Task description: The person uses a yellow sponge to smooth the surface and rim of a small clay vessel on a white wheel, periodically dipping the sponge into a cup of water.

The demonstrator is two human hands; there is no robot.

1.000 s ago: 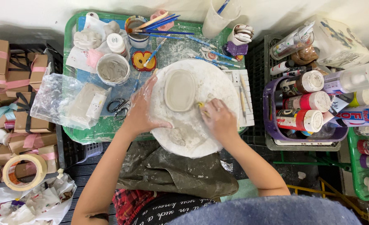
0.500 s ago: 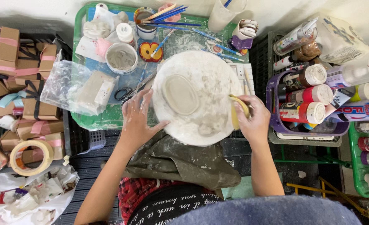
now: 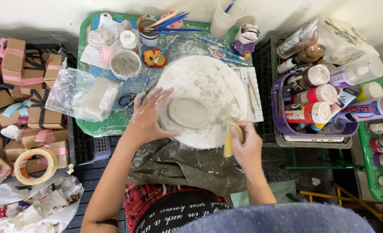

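While left hand [image 3: 150, 116] stays, right hand [image 3: 245, 149] retreated off round board [image 3: 208, 82].

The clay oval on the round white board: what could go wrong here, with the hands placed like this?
1. The clay oval looks soft; the left hand lies beside it and might dent its rim.
2. The right hand holds a yellow sponge at the round board's near edge; a push could tip or slide it.

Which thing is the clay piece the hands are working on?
Find the big round white board on the green tray. Beside the left hand lies the clay piece: a flat grey oval with a raised rim, the only shaped lump there.
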